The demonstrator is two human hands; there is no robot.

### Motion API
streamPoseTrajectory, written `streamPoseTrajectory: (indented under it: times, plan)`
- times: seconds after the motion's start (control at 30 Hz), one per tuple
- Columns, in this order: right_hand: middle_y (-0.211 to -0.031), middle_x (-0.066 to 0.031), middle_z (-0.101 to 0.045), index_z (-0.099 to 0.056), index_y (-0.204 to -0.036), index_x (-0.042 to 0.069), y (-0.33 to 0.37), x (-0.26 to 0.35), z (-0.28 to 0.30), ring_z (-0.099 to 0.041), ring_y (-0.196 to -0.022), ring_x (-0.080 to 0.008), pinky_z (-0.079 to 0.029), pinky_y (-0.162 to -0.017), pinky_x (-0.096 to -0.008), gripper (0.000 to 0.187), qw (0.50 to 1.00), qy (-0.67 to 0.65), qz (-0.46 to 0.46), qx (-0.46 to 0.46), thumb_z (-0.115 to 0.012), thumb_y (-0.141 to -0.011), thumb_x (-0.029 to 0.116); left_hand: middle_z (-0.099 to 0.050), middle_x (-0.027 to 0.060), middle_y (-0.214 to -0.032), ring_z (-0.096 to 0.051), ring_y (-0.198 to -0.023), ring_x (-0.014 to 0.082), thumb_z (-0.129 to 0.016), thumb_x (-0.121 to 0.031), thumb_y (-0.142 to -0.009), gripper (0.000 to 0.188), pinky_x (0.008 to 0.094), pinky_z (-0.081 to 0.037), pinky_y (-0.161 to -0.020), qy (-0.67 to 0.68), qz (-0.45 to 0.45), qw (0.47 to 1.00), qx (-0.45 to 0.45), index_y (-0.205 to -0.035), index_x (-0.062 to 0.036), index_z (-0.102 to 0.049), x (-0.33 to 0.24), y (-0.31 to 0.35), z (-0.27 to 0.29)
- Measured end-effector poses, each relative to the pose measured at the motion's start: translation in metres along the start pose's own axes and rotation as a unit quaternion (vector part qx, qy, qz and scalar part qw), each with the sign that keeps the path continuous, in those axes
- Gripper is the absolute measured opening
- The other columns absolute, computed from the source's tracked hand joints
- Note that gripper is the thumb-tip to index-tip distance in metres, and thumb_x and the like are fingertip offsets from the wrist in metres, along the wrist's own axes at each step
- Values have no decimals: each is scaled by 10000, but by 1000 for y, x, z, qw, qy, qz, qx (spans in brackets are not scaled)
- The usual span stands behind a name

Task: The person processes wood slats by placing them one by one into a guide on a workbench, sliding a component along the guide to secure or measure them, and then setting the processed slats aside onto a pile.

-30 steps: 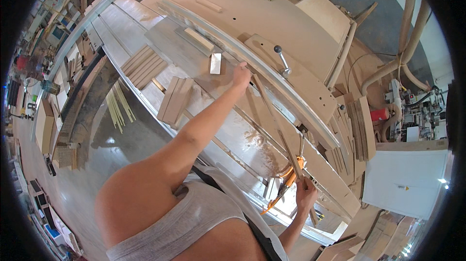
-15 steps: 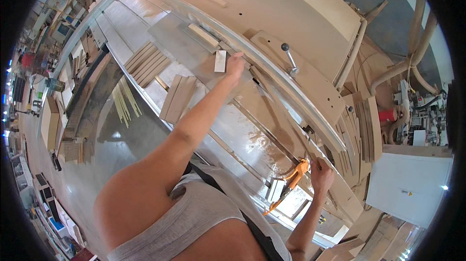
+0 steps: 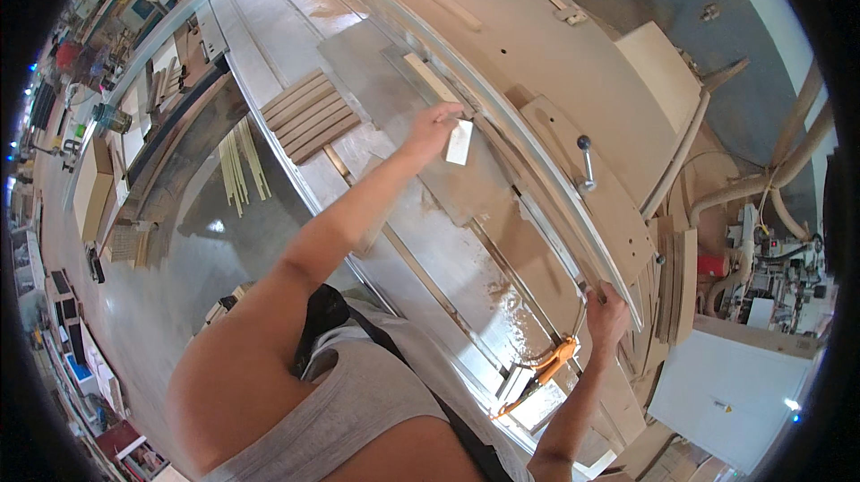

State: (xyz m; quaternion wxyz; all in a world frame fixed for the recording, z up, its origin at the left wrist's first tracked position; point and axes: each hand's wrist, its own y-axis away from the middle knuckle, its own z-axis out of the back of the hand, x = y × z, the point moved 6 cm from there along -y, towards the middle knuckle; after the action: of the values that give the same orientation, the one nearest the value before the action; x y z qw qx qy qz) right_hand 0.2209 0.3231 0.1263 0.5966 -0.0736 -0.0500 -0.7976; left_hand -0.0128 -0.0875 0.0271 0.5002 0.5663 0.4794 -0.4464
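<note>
Two big surfaces fill the view: a long grey metal saw tabletop (image 3: 421, 240) running from upper left to lower right, dusted with sawdust, and beside it on the right a wide pale wooden panel (image 3: 528, 43) with a few small offcuts lying on it. Along the seam between them runs a long aluminium fence rail (image 3: 502, 137), and a black-knobbed metal lever (image 3: 586, 164) stands up from the curved wooden plate just beyond it. On the left part of the tabletop lies a neat row of brown wooden slats (image 3: 309, 115), side by side and touching; thin pale wood strips (image 3: 240, 168) lie on the floor below the table's edge. The left hand (image 3: 433, 128) is stretched far out, its fingers closed lightly around the top of a small pale rectangular wood block (image 3: 459, 142), which sits on the tabletop just against the fence rail. That block looks light, stiff and dry, with smooth cut faces that would slide easily on the metal; a pinch across its short edges or a flat press from above seems the surest hold. The right hand (image 3: 607, 312) is near the lower end of the rail, fingers curled together over its edge, apparently gripping it, though exactly what lies under the palm I cannot tell. Just below that hand an orange-handled clamp (image 3: 551, 361) rests at the table's end.
</note>
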Motion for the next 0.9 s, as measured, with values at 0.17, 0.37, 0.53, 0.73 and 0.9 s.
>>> streamPoseTrajectory:
  times: [0.17,0.37,0.53,0.73,0.9]
  plan:
    - [-854,-186,-716,-730,-1046,97,-37,30,-7,-697,-817,-399,-551,-698,-479,290,998,13,50,-24,-763,-810,262,-657,111,-1211,-586,-1097,187,-555,-55,-923,352,315,-443,-948,-53,-14,995,-77,-1263,-54,-647,-12,-29,83]
    - [-845,-202,-706,-726,-1052,97,-93,111,-20,-687,-806,-414,-545,-692,-494,291,997,22,72,12,-755,-814,263,-651,170,-1255,-616,-1101,266,-577,-106,-914,384,359,-462,-973,-108,-34,982,-149,-1288,-35,-625,-3,-77,162]
    - [-829,-203,-700,-720,-1031,110,-149,182,-39,-681,-799,-410,-542,-661,-493,282,992,60,100,38,-734,-831,308,-641,215,-1251,-612,-1163,320,-656,-269,-854,508,385,-464,-1009,-271,-9,932,-239,-1292,-14,-617,9,-165,231]
    - [-863,-188,-709,-720,-1038,106,-175,256,-43,-696,-803,-390,-547,-661,-470,280,994,32,108,11,-720,-850,314,-527,233,-1415,-456,-1356,378,-635,-426,-855,593,579,-276,-1152,-459,122,852,-219,-1280,-12,-639,-4,-260,266]
    - [-787,-171,-653,-711,-980,58,-140,220,-39,-625,-693,-329,-497,-616,-430,232,996,-26,85,-7,-748,-835,235,-413,213,-1512,-361,-1411,409,-663,-440,-839,590,644,-177,-1161,-432,170,842,-276,-1270,-35,-657,8,-304,279]
